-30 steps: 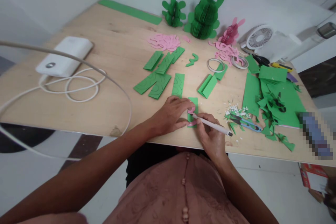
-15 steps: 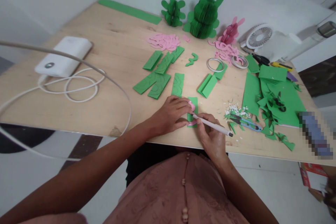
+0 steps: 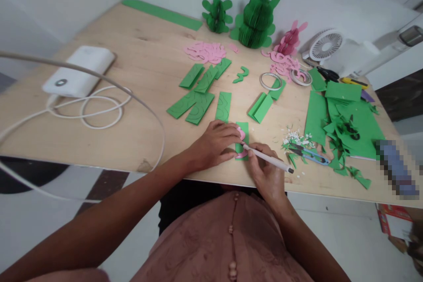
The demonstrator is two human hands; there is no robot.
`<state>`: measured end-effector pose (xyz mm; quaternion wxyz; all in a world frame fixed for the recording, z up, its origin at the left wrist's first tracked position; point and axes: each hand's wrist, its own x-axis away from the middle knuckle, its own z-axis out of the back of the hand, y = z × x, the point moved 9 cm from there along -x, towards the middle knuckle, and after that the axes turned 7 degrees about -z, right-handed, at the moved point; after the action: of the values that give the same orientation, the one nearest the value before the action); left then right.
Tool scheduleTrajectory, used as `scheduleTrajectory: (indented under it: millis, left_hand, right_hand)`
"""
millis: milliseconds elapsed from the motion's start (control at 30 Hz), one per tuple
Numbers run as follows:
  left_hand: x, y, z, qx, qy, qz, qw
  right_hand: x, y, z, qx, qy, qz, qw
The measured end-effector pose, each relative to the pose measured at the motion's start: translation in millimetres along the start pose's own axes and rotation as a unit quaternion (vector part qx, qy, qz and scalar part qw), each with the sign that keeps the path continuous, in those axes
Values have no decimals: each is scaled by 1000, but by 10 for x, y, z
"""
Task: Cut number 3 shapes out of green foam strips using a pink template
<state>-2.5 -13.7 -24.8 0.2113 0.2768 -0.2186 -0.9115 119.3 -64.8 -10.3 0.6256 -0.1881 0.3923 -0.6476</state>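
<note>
My right hand (image 3: 267,172) is closed round a white pen (image 3: 269,157). Its tip rests by the edge of a pink paper cutout (image 3: 242,133) lying on a green paper strip (image 3: 243,125). From the left, my left hand (image 3: 216,145) presses the cutout down, fingers stretched out and thumb apart; those fingers hide part of the cutout. Just above lies another green strip (image 3: 224,105) with a drawn curvy outline. More outlined green strips (image 3: 201,108) lie up and to the left. A cut curvy green piece (image 3: 241,75) lies farther back.
Green and pink paper figures (image 3: 256,22) stand at the wall beside a small fan (image 3: 327,45). Pink cutouts (image 3: 205,52) lie in a pile. At right are tape rolls (image 3: 300,77), blue snips (image 3: 310,155), paper scraps (image 3: 337,141) and green sheets. A power bank (image 3: 79,70) with a cable sits left.
Almost nothing differs. Both hands, the pen and the cutout hold nearly the same place; the view has shifted very slightly.
</note>
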Motion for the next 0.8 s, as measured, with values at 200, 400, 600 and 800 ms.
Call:
scheduleTrajectory:
  millis: [200,400,600,800]
  left_hand:
    - [0,-14,-10,3,-7,11,1000]
    - [0,-16,-10,5,-4,10,1000]
    - [0,-15,-14,10,-9,10,1000]
    - [-4,-26,-19,12,-14,21,1000]
  right_hand:
    - [4,-28,19,18,4,7,1000]
    - [9,-21,26,28,4,4,1000]
    - [15,-5,27,19,-1,-2,1000]
    - [24,-20,45,37,9,1,999]
